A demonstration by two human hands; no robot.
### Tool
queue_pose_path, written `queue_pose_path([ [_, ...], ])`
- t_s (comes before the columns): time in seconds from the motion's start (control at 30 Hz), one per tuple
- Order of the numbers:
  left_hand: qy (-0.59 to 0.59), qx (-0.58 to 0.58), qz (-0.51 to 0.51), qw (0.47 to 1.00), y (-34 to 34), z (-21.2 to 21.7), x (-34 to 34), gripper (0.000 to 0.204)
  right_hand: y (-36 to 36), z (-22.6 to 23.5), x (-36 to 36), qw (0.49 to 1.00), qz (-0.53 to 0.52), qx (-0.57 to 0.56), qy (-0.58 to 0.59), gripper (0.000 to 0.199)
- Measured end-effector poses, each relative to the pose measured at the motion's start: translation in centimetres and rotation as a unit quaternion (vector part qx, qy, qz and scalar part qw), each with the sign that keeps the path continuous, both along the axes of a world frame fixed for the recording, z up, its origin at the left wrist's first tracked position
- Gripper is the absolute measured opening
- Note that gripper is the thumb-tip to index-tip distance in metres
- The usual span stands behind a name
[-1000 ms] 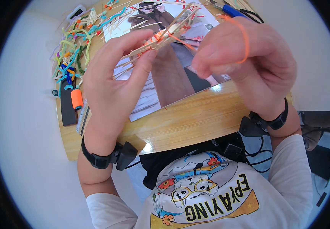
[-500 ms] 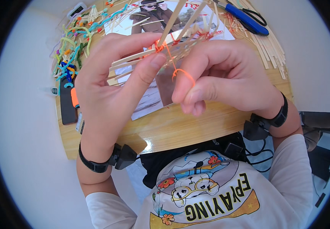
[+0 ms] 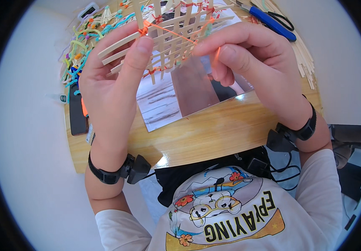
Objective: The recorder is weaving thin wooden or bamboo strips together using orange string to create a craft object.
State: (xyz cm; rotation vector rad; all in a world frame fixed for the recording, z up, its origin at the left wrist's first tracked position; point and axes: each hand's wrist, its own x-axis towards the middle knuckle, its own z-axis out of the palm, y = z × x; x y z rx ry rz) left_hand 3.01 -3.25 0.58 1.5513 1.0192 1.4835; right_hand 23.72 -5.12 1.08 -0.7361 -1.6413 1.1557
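Note:
A lattice of thin woven wooden strips (image 3: 161, 37), tied with orange and red string along its edges, is held up over the table. My left hand (image 3: 109, 85) pinches its left corner between thumb and fingers, beside an orange knot at a crossing. From that knot an orange string (image 3: 170, 32) stretches rightward to my right hand (image 3: 260, 62). There the thumb and forefinger are closed on the string, with a short piece showing at the thumb tip. My right fingers stay just off the lattice's right side.
A printed magazine (image 3: 157, 102) lies beneath my hands on the wooden table (image 3: 197, 129). Blue-handled pliers (image 3: 272, 21) and loose wooden strips (image 3: 305, 62) lie at right. Colourful pipe cleaners (image 3: 78, 46) and a dark phone (image 3: 78, 115) are at left.
The lattice has tilted from nearly edge-on to face me and shifted left with my left hand. My right hand has moved up and right, and the string between the hands now runs more sideways.

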Motion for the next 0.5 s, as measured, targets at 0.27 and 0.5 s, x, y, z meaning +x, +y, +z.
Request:
queue_pose_path([
  [0.27,0.039,0.055,0.005,0.998,0.1,-0.2,0.2,0.028,0.1,0.0,0.3,0.998,-0.038,0.054,0.019,0.019],
  [0.5,0.049,0.052,0.055,0.996,0.5,0.0,-0.2,0.029,1.2,-0.9,0.8,0.986,0.052,0.107,0.113,0.020],
])
